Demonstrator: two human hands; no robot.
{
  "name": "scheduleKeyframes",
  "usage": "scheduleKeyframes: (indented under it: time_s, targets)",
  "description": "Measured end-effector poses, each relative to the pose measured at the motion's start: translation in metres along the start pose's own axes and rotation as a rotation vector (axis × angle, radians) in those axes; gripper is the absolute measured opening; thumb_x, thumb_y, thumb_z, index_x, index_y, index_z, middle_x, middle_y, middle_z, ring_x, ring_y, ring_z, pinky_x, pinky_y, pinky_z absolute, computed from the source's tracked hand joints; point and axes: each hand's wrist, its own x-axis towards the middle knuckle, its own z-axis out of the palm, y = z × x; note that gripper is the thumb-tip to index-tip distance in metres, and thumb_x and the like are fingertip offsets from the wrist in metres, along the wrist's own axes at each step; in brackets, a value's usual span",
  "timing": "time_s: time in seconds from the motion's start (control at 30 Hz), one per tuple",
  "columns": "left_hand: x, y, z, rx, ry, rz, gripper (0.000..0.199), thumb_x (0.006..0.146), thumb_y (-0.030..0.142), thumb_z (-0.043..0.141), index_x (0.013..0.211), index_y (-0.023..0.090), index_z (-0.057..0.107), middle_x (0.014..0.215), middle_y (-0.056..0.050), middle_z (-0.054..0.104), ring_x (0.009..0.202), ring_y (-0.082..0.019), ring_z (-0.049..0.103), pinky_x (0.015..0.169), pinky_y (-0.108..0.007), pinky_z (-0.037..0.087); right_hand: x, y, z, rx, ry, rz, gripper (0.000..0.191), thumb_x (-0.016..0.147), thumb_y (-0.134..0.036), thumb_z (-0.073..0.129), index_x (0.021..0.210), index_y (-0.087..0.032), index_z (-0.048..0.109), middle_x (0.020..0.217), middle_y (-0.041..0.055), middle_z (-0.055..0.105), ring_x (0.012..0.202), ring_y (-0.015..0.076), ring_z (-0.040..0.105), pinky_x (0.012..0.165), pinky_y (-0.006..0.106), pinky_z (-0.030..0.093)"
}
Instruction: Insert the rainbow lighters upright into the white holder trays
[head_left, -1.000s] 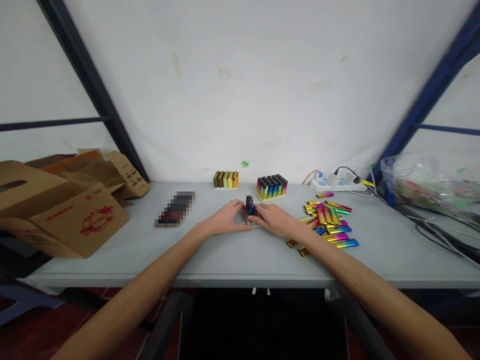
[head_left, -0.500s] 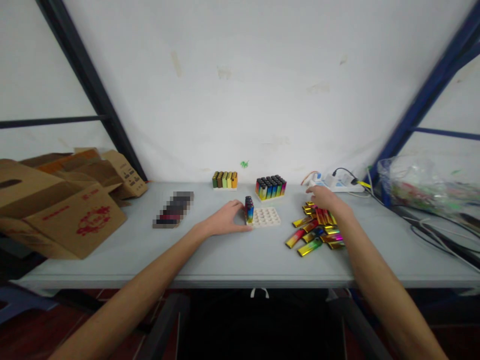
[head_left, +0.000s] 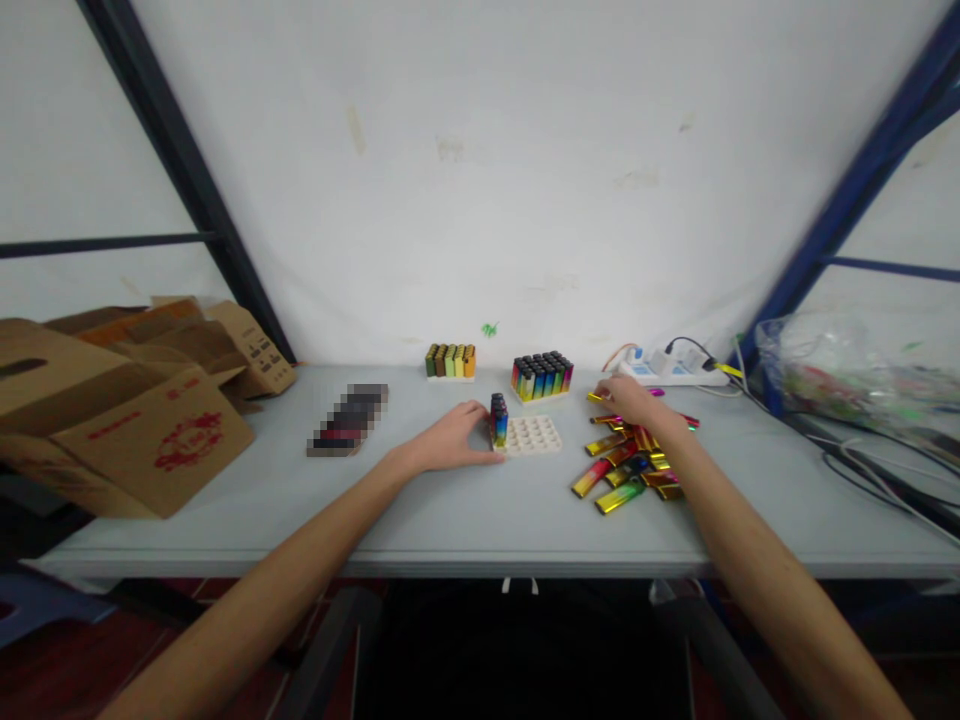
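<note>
My left hand [head_left: 455, 438] grips the left end of a white tray [head_left: 536, 435] with round holes, thumb at the front corner and fingers at the back. A short row of rainbow-coloured lighters [head_left: 499, 425] with dark tops stands upright along the tray's left side. My right hand [head_left: 631, 398] is closed above the far side of a loose pile of shiny lighters [head_left: 621, 494]. At its fingertips a gold lighter [head_left: 596, 397] pokes out to the left. The palm and forearm cover part of the pile.
Behind stand a filled tray of rainbow lighters [head_left: 541, 378] and a tray of yellow-green lighters [head_left: 450, 362]. A power strip [head_left: 675, 372] with cables lies at the back right. Cardboard boxes [head_left: 150, 430] occupy the left, near a pixelated dark object [head_left: 349, 420]. Plastic bags [head_left: 847, 365] lie at right.
My right hand has shifted left and slightly toward me, and a gold lighter now shows at its fingertips. Lighters at the pile's far side have spread out. My left hand stays on the tray.
</note>
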Motion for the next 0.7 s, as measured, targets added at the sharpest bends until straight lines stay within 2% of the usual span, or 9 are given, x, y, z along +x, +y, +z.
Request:
scheduleKeyframes:
  time_s: [0.1, 0.2, 0.23, 0.33, 0.4, 0.5, 0.57, 0.63, 0.7]
  targets:
    - [0.0, -0.001, 0.001, 0.005, -0.008, -0.004, 0.062, 0.078, 0.064, 0.077, 0.117, 0.017, 0.065, 0.126, -0.016, 0.065, 0.117, -0.035, 0.062, 0.102, -0.044, 0.05, -0.003, -0.016, -0.006, 0.136, 0.17, -0.071, 0.035, 0.102, -0.027, 0.053, 0.13, -0.01, 0.065, 0.118, 0.0182, 0.075, 0.105, 0.0244, 0.071, 0.091, 0.03, 0.051]
    - [0.0, -0.001, 0.001, 0.003, -0.007, 0.004, 0.063, 0.077, 0.063, 0.078, 0.118, 0.017, 0.065, 0.125, -0.015, 0.065, 0.118, -0.035, 0.062, 0.104, -0.043, 0.05, -0.007, -0.039, -0.011, 0.349, 0.31, -0.162, 0.042, 0.107, -0.037, 0.042, 0.137, -0.013, 0.058, 0.092, 0.0107, 0.078, 0.08, 0.0229, 0.072, 0.076, 0.031, 0.052]
    - [0.0, -0.001, 0.001, 0.0, -0.005, 0.008, 0.063, 0.077, 0.063, 0.079, 0.118, 0.017, 0.065, 0.125, -0.015, 0.065, 0.118, -0.034, 0.062, 0.105, -0.043, 0.049, -0.009, -0.047, -0.012, 0.397, 0.332, -0.197, 0.042, 0.108, -0.039, 0.039, 0.136, -0.014, 0.059, 0.091, 0.0095, 0.078, 0.077, 0.0224, 0.072, 0.074, 0.031, 0.052]
    - [0.0, 0.0, 0.0, -0.002, -0.009, 0.008, 0.063, 0.078, 0.062, 0.079, 0.119, 0.016, 0.065, 0.123, -0.016, 0.065, 0.117, -0.034, 0.062, 0.105, -0.043, 0.049, -0.013, -0.07, -0.012, 0.512, 0.398, -0.291, 0.039, 0.106, -0.041, 0.042, 0.128, -0.019, 0.066, 0.111, 0.0107, 0.077, 0.089, 0.0233, 0.072, 0.082, 0.033, 0.052]
    - [0.0, 0.001, 0.0, 0.001, -0.01, 0.005, 0.063, 0.078, 0.062, 0.078, 0.119, 0.015, 0.065, 0.122, -0.016, 0.066, 0.115, -0.034, 0.063, 0.105, -0.044, 0.05, -0.013, -0.081, -0.009, 0.599, 0.433, -0.302, 0.036, 0.102, -0.045, 0.051, 0.122, -0.021, 0.069, 0.116, 0.0095, 0.076, 0.089, 0.0229, 0.071, 0.081, 0.032, 0.051]
    - [0.0, 0.002, -0.001, -0.003, 0.005, 0.022, 0.062, 0.078, 0.062, 0.078, 0.117, 0.016, 0.067, 0.119, -0.014, 0.068, 0.113, -0.034, 0.064, 0.103, -0.044, 0.051, -0.012, -0.093, -0.003, 0.728, 0.437, -0.254, 0.037, 0.093, -0.055, 0.064, 0.099, -0.02, 0.071, 0.087, 0.005, 0.074, 0.068, 0.019, 0.062, 0.065, 0.03, 0.046]
    - [0.0, 0.002, -0.001, -0.005, 0.012, 0.031, 0.062, 0.077, 0.062, 0.078, 0.117, 0.016, 0.067, 0.119, -0.014, 0.068, 0.113, -0.034, 0.064, 0.103, -0.045, 0.051, -0.011, -0.097, -0.001, 0.793, 0.419, -0.213, 0.044, 0.087, -0.062, 0.068, 0.078, -0.019, 0.064, 0.067, 0.0002, 0.063, 0.061, 0.0166, 0.053, 0.059, 0.029, 0.039]
    - [0.0, 0.002, -0.001, -0.001, 0.009, 0.028, 0.063, 0.078, 0.063, 0.078, 0.118, 0.016, 0.067, 0.12, -0.014, 0.067, 0.114, -0.034, 0.064, 0.104, -0.045, 0.051, -0.01, -0.1, 0.001, 0.811, 0.412, -0.187, 0.052, 0.087, -0.067, 0.065, 0.066, -0.021, 0.053, 0.059, -0.0028, 0.051, 0.059, 0.015, 0.047, 0.057, 0.028, 0.033]
    - [0.0, 0.001, 0.0, 0.005, 0.003, 0.027, 0.063, 0.078, 0.063, 0.077, 0.118, 0.016, 0.066, 0.12, -0.015, 0.067, 0.114, -0.034, 0.064, 0.104, -0.044, 0.05, -0.01, -0.103, 0.001, 0.799, 0.42, -0.201, 0.055, 0.092, -0.068, 0.057, 0.064, -0.022, 0.047, 0.061, -0.003, 0.047, 0.061, 0.0146, 0.044, 0.058, 0.029, 0.031]
